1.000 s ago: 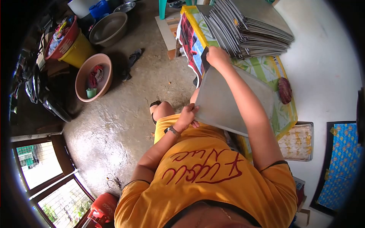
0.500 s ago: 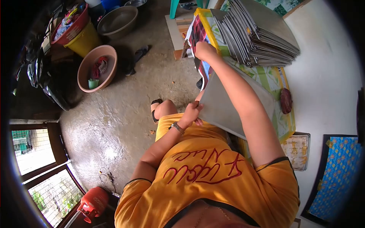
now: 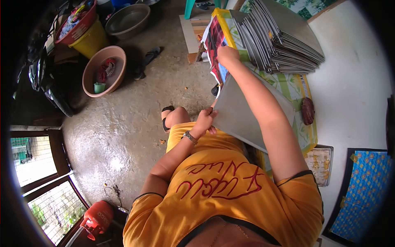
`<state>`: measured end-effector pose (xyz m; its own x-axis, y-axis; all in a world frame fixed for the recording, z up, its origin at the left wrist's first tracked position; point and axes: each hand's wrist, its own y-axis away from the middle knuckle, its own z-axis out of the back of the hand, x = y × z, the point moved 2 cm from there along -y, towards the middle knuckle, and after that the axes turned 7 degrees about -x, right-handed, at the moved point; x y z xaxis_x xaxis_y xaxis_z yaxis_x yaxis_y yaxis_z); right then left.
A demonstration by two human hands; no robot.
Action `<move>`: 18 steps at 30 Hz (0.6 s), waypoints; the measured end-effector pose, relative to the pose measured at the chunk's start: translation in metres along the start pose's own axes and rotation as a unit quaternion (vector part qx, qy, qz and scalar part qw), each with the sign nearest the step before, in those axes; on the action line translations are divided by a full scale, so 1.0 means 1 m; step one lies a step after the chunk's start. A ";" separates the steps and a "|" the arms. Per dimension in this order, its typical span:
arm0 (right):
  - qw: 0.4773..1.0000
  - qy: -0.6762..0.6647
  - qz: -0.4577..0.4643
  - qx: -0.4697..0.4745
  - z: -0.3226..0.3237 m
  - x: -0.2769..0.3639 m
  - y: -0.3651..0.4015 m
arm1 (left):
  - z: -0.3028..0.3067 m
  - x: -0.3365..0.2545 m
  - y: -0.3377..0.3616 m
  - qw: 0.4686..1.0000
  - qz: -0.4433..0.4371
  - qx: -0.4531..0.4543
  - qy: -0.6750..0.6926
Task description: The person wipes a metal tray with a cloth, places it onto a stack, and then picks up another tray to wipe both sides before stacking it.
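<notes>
Grey metal, by its look: sheet [image 3: 247, 109], one, flat, set before your lap, on or just above the patterned table cover [image 3: 290, 84].

Your left hand [image 3: 204, 120]: fingers curled on the sheet's left corner, gripping it.

Your right hand [image 3: 227, 56]: fingers bent at the far end, forearm crossing above the sheet. The back of the hand faces up, so what it grips, if anything, you cannot make out.

Handling, as judged: light for its spread, stiff, likely smooth enough to slide; hard to break, easier to bend or scratch; edges possibly sharp. Best hold for you: opposite edges or corners, keeping off the broad face.

Counts, left to right, as far as you can see:
- Red basin [image 3: 80, 33], one, heaped with cloth.
- Yellow bucket [image 3: 91, 43], one, under it.
- Red gas cylinder [image 3: 98, 216], one.
- Peach basin [image 3: 117, 75], one, holding reddish fabric and one green cup [image 3: 99, 87].
- Grey-brown basin [image 3: 128, 20], one.
- Dark slippers [image 3: 153, 54], two, on the floor.
- Wristwatch [image 3: 189, 136], one, on your left wrist.
- Stack [image 3: 279, 41] of similar grey sheets, one, too tightly layered to count.
- Maroon object [image 3: 307, 111], one, kind unclear, on the cover.
- Tray [image 3: 317, 164] with pale contents, one.
- Blue patterned panel [image 3: 364, 185], one, dark-bordered.
</notes>
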<state>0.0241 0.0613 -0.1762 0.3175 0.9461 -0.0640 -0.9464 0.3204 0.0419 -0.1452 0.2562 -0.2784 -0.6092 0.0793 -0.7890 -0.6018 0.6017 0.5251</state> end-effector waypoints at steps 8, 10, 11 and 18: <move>0.996 -0.075 -0.006 -0.044 0.001 0.020 0.005 | 0.009 0.000 0.000 1.000 -0.003 -0.005 0.012; 0.982 -0.132 0.024 -0.134 0.026 0.021 0.025 | 0.009 -0.002 0.001 1.000 0.001 -0.003 0.016; 0.973 -0.137 0.033 -0.184 0.032 0.019 0.033 | 0.009 -0.001 0.000 1.000 0.002 -0.004 0.018; 0.958 -0.152 0.045 -0.238 -0.012 -0.029 0.110 | 0.010 -0.003 0.002 0.999 0.011 0.007 0.031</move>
<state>-0.0899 0.0682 -0.1813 0.1674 0.9623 0.2144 -0.8682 0.2469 -0.4304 -0.1393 0.2651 -0.2779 -0.6527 0.0439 -0.7563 -0.5809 0.6118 0.5369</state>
